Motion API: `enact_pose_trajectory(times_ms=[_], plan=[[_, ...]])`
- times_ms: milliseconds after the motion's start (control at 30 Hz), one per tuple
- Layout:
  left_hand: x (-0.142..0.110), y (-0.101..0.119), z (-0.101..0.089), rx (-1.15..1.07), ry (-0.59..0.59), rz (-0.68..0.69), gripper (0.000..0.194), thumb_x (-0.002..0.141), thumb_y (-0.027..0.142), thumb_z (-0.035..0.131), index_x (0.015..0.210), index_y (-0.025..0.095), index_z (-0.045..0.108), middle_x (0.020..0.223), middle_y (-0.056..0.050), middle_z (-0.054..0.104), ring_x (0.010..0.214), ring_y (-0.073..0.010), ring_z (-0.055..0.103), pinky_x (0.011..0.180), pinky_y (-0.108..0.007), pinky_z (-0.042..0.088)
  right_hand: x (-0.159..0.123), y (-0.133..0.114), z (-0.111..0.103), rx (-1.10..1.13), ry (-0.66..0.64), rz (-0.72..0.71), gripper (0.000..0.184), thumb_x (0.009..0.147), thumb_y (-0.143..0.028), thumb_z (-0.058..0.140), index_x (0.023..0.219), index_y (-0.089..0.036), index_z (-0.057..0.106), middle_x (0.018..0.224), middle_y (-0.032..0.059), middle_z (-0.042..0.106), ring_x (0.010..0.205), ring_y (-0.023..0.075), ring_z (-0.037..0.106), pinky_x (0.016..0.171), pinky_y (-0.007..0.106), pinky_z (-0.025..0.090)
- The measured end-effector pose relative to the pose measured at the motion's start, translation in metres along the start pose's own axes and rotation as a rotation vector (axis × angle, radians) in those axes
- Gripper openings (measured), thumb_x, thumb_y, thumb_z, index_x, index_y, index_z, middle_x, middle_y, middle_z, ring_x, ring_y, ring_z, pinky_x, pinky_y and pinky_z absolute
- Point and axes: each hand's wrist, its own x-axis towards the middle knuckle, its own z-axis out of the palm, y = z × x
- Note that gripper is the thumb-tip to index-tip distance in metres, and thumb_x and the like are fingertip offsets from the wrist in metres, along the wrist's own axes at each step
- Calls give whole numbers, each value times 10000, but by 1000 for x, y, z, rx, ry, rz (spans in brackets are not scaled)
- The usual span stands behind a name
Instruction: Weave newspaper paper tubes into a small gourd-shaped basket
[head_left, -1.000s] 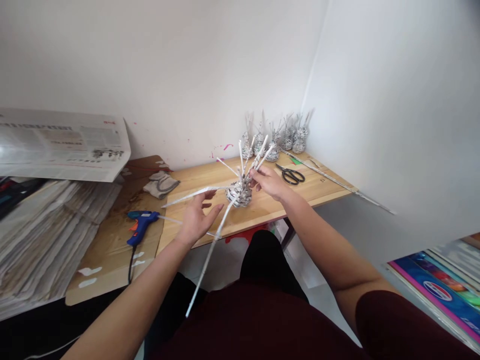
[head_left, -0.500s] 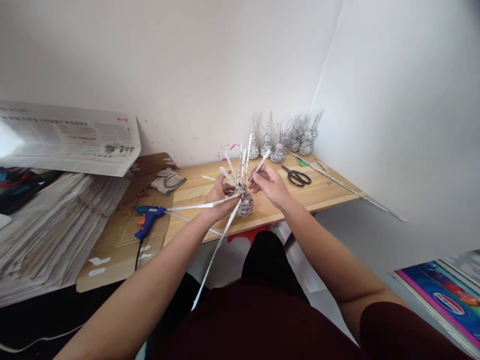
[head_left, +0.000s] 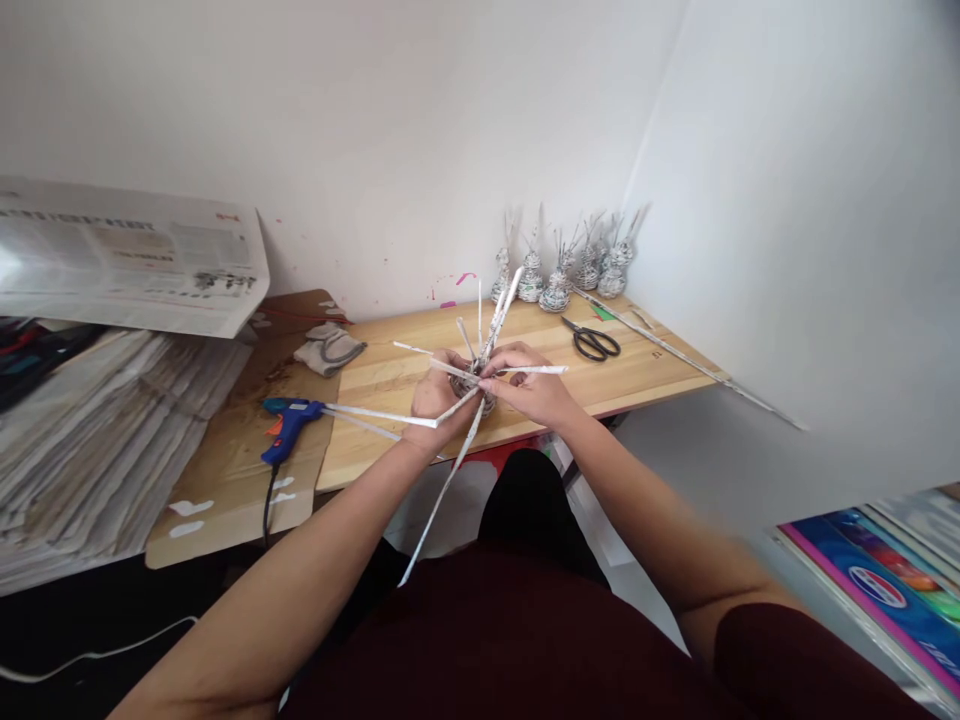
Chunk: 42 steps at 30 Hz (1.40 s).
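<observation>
A small woven piece made of rolled newspaper tubes (head_left: 474, 382) sits between my hands above the wooden table (head_left: 645, 370). Long white paper tubes (head_left: 442, 490) stick out of it in several directions, one reaching down over my lap. My left hand (head_left: 437, 398) is closed around the woven piece from the left. My right hand (head_left: 529, 385) pinches one tube that points right, its fingertips meeting the left hand at the piece's top. The body of the piece is mostly hidden by my fingers.
Several finished woven paper figures (head_left: 559, 280) stand in the back corner. Black scissors (head_left: 596, 342) and long paper sticks (head_left: 675, 355) lie at right. A blue glue gun (head_left: 289, 425) rests on cardboard (head_left: 225, 490). A grey cloth (head_left: 328, 347) and stacked newspapers (head_left: 97, 420) are at left.
My left hand came in from open and apart to close on the woven piece. My right hand bent one tube down to the right. The piece moved slightly toward me.
</observation>
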Motion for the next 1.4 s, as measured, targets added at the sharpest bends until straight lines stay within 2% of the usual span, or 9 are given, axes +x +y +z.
enact_pose_trajectory(times_ms=[233,467,633,767,867,967,1167,1267,1400], plan=[[-3,-6,-2,-50,11,143,238,811,337,723,953,243,557,953,-12,703,906,-195,663,832,-318,496,7,11,15,367,95,242,242,816,-424,676,850,-199,593,716,-13,625,617,115,560,592,247,486],[3,-11,2,-162,13,244,176,807,209,697,970,217,631,941,-23,704,883,-181,650,825,-305,496,8,13,24,604,160,278,421,691,-544,793,811,-199,585,676,-28,612,604,108,551,545,235,480],[3,-14,4,-224,18,219,187,822,303,725,974,207,674,956,-41,723,907,-194,666,852,-326,510,11,16,29,666,204,284,419,682,-531,812,809,-198,594,681,-28,611,604,109,555,530,230,469],[5,-16,6,-247,57,133,145,842,324,695,920,201,687,902,-34,727,866,-180,668,818,-305,515,13,18,32,667,195,296,401,694,-512,804,822,-194,597,722,-12,634,632,117,589,532,229,485],[6,-16,8,-276,94,75,119,836,310,689,886,202,684,865,-15,718,801,-154,657,741,-265,507,9,18,33,649,261,275,396,709,-501,788,890,-204,600,862,14,675,752,144,648,581,243,534],[7,-14,7,-259,108,62,107,834,304,684,868,202,684,841,-6,713,771,-143,645,712,-251,494,-3,14,31,505,319,227,322,769,-455,749,929,-207,620,940,41,707,822,165,679,651,271,566],[6,-9,4,-145,146,73,72,826,276,681,827,204,686,828,-14,722,818,-165,645,792,-289,477,-18,-7,19,98,299,61,211,852,-394,704,901,-191,731,837,58,756,738,189,704,706,314,574],[5,-10,5,-149,131,90,106,819,307,699,808,203,679,813,-17,716,797,-175,646,786,-303,483,-15,-8,17,145,206,81,272,894,-428,645,987,-198,757,816,46,759,679,181,699,657,309,577],[2,-11,6,-88,159,112,96,808,298,713,806,208,677,811,-12,714,813,-185,646,807,-316,480,-6,-5,18,134,174,75,292,851,-322,678,1109,-196,729,873,48,757,724,177,700,690,306,575]])
